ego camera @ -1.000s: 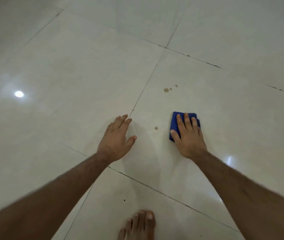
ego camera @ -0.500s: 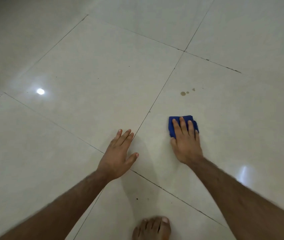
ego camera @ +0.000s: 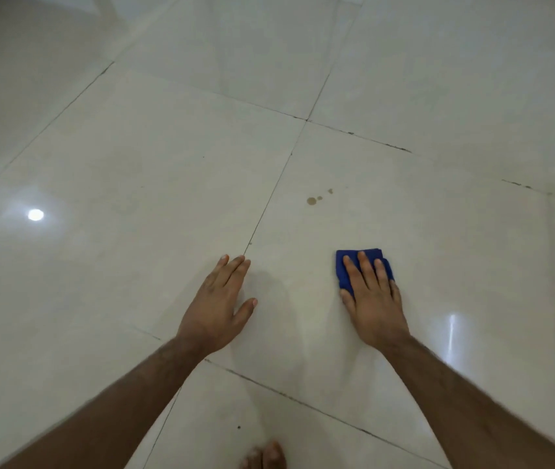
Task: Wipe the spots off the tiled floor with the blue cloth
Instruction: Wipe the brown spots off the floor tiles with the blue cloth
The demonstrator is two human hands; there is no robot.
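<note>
A folded blue cloth (ego camera: 343, 270) lies on the glossy cream tiled floor (ego camera: 168, 157). My right hand (ego camera: 372, 301) presses flat on the cloth with straight fingers and covers most of it. A cluster of small brown spots (ego camera: 311, 200) sits on the same tile, well beyond the cloth. My left hand (ego camera: 220, 306) rests flat on the floor to the left, fingers straight, its fingertips at a grout line (ego camera: 269, 198).
Dark grout lines cross the floor between large tiles. My bare toes (ego camera: 266, 456) show at the bottom edge. A lamp reflection (ego camera: 35, 214) glares on the left tile. A tiny dark speck (ego camera: 239, 427) lies near the foot.
The lone spot between my hands, seen a second ago, is gone after the cloth slid over it. My right hand has since moved the cloth back to the right.
</note>
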